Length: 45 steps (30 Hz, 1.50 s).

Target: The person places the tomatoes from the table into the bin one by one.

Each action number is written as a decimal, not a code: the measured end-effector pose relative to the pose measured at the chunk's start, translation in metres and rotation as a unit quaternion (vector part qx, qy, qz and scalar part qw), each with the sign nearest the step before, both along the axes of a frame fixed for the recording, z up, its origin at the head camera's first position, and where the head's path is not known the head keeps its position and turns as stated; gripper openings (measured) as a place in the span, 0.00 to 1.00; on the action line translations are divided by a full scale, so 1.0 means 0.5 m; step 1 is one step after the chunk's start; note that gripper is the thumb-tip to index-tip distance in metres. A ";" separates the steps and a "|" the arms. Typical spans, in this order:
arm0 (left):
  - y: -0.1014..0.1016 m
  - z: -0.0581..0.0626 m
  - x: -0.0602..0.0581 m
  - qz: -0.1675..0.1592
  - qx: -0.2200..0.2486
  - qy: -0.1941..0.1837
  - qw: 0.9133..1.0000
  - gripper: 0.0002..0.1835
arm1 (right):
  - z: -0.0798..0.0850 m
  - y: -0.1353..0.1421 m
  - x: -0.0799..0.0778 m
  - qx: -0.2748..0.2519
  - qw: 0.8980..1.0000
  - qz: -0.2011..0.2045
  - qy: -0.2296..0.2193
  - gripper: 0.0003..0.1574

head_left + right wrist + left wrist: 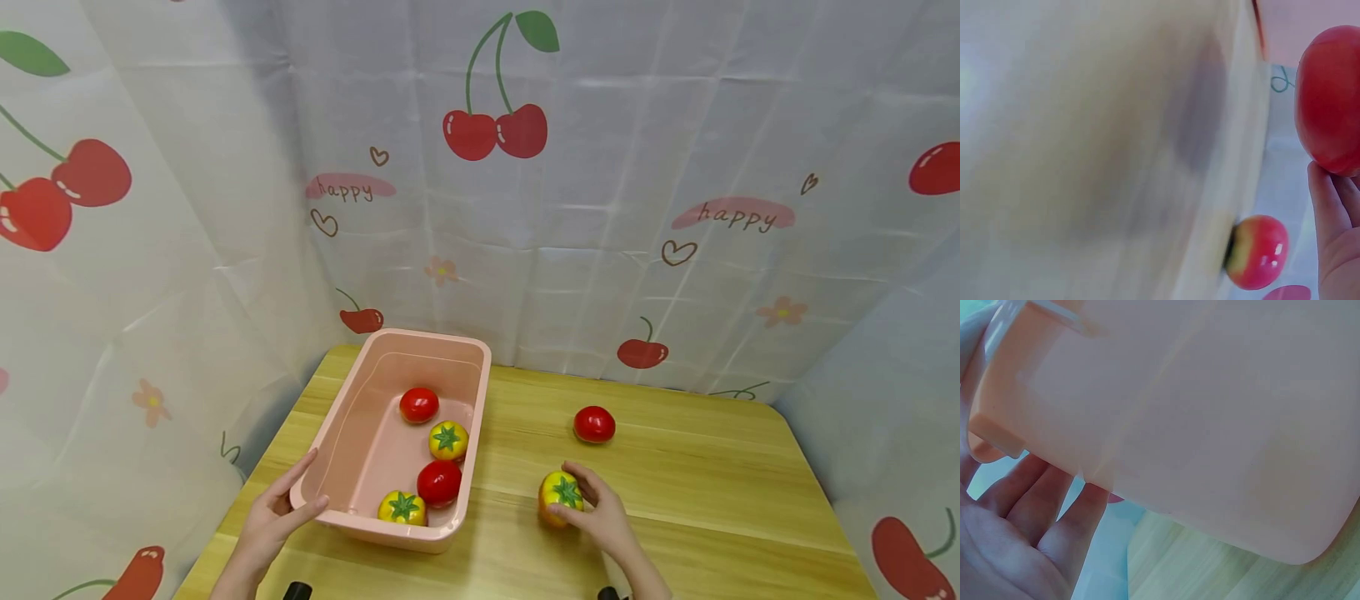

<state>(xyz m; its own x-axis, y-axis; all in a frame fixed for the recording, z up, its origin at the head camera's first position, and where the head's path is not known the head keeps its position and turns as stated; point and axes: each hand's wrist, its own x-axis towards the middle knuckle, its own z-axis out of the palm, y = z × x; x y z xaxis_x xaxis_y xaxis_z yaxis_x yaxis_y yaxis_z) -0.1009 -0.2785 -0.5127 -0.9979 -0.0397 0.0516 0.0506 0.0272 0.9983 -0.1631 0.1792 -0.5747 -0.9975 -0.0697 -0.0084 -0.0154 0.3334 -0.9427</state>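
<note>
My right hand (603,517) grips a toy tomato (551,504), its yellow top with a green star-shaped leaf tilted up. The right wrist view shows that tomato's red side (1335,100) raised off the tabletop, with fingers (1329,200) against it. At the near left corner of a pink plastic bin (390,533), my left hand (262,521) holds the rim between thumb and fingers. The left wrist view has the bin's outer surface (1197,425) filling most of it. Inside the bin lie several toy tomatoes, two red side up and two leaf side up.
Another red toy tomato (594,424) lies on the wooden table (697,467), beyond my right hand. Cherry-printed white curtains (570,250) stand close behind the table and along its sides. A black object (297,591) pokes in at the bottom edge.
</note>
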 end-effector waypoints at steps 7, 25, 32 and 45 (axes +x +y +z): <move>0.001 -0.001 0.000 0.004 -0.004 -0.006 1.000 0.36 | 0.024 0.003 -0.015 -0.008 1.000 0.017 0.019 0.47; 0.002 0.002 0.000 0.008 -0.006 -0.012 1.000 0.36 | 0.104 -0.031 -0.049 -0.007 0.999 0.040 0.019 0.44; 0.001 0.000 0.000 0.008 -0.006 -0.015 1.000 0.36 | 0.141 -0.051 -0.056 -0.028 0.998 0.055 0.025 0.44; 0.002 0.002 0.000 0.010 -0.010 -0.024 1.000 0.36 | 0.258 -0.096 -0.035 -0.022 0.996 0.078 0.031 0.42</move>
